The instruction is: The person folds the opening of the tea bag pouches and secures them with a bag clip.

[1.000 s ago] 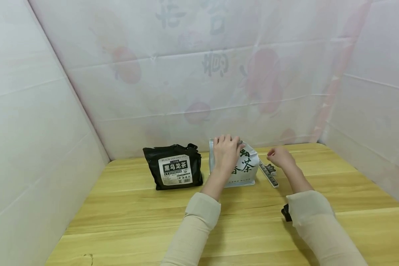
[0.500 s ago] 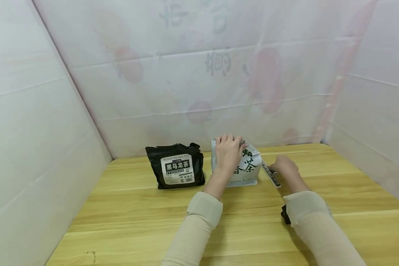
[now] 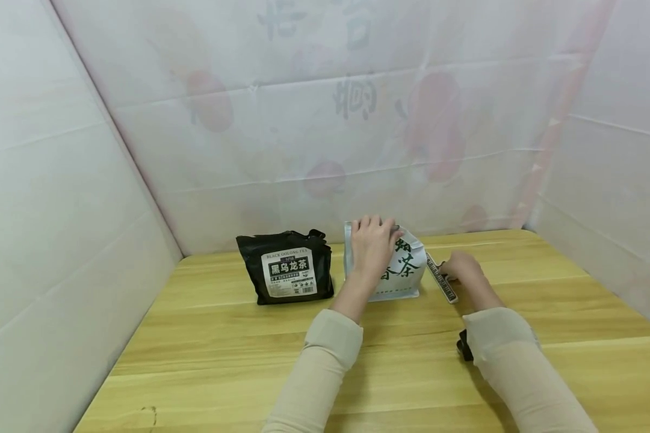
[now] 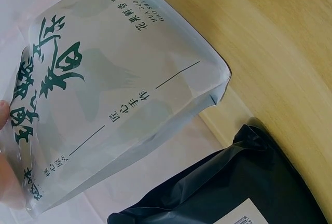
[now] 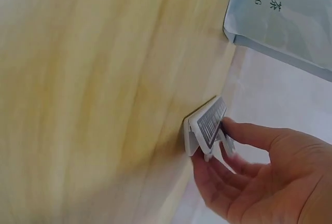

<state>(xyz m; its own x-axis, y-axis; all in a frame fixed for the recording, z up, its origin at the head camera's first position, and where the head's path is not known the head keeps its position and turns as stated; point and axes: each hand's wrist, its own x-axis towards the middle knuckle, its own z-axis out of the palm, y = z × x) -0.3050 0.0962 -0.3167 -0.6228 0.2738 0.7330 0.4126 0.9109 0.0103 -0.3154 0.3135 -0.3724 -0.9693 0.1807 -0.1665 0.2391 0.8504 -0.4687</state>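
Observation:
My left hand (image 3: 371, 248) grips the folded top of a pale tea bag (image 3: 407, 269) with dark green lettering, which stands upright on the table. Fingers at the left edge of the left wrist view hold the bag's upper edge; its lettered side (image 4: 111, 73) fills much of that view. To the right of the bag, my right hand (image 3: 464, 268) pinches a long white bag clip (image 3: 443, 282) with a dark patterned strip. In the right wrist view, thumb and fingers close around the grip of this bag clip (image 5: 206, 126), which lies at the tabletop.
A black bag of oolong tea (image 3: 287, 274) stands left of the pale bag, near the back edge. A small black object (image 3: 464, 347) lies by the right sleeve, partly hidden. Cloth walls (image 3: 271, 138) enclose the wooden table (image 3: 222, 361) at the back and sides.
My right hand has come down onto the bag clip beside the pale bag and taken hold of it. The left hand has kept its grip on the bag's top.

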